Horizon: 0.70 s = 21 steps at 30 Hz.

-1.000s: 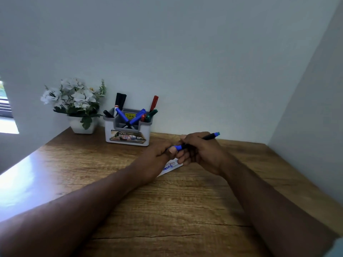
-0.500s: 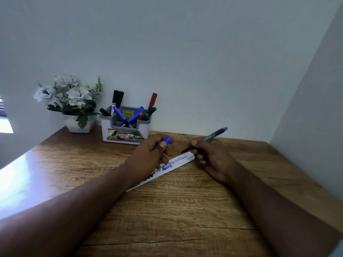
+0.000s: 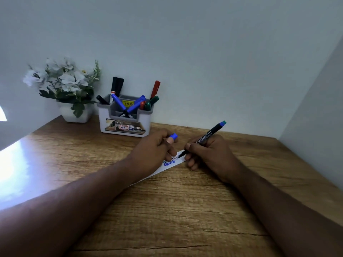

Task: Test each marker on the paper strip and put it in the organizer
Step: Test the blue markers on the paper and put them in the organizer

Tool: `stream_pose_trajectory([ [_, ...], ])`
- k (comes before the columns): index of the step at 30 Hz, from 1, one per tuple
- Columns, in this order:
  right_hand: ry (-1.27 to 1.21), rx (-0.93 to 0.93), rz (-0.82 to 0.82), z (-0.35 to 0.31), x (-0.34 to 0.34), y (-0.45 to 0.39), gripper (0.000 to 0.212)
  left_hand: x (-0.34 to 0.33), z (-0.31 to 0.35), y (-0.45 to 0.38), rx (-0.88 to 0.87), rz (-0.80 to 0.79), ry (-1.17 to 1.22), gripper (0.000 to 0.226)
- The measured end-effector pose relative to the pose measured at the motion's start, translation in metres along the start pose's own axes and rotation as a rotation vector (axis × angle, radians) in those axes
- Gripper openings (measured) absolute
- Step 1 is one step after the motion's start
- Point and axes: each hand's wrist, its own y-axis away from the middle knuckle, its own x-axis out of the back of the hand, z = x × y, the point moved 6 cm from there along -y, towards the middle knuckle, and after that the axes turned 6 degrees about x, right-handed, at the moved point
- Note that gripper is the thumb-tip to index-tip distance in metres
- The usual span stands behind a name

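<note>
On the white paper strip, steady it with your cap-pinching left hand; right hand, gripping the black blue-ended marker, draws lightly.

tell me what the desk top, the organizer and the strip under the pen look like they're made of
Desk top: wood or wood-look laminate, with brown grain lines and a semi-gloss glare patch at left.
Organizer: likely moulded plastic, smooth white-grey walls, printed label on the front.
Paper strip: thin white matte paper, lying flat, taking blue ink.
Marker in the right hand: seemingly black plastic barrel with printing.
</note>
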Motion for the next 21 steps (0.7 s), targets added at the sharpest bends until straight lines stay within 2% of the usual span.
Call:
stream_pose_trajectory([
  [10, 0.06, 0.028, -0.054, -0.0001, -0.0031, -0.0009, 0.013, 0.0, 0.003, 0.0, -0.016, 0.013, -0.058, 0.022],
  [21, 0.064, 0.02, -0.028, -0.0005, -0.0022, -0.0011, 0.015, 0.0002, 0.0043, 0.0005, -0.013, 0.011, -0.076, 0.021],
])
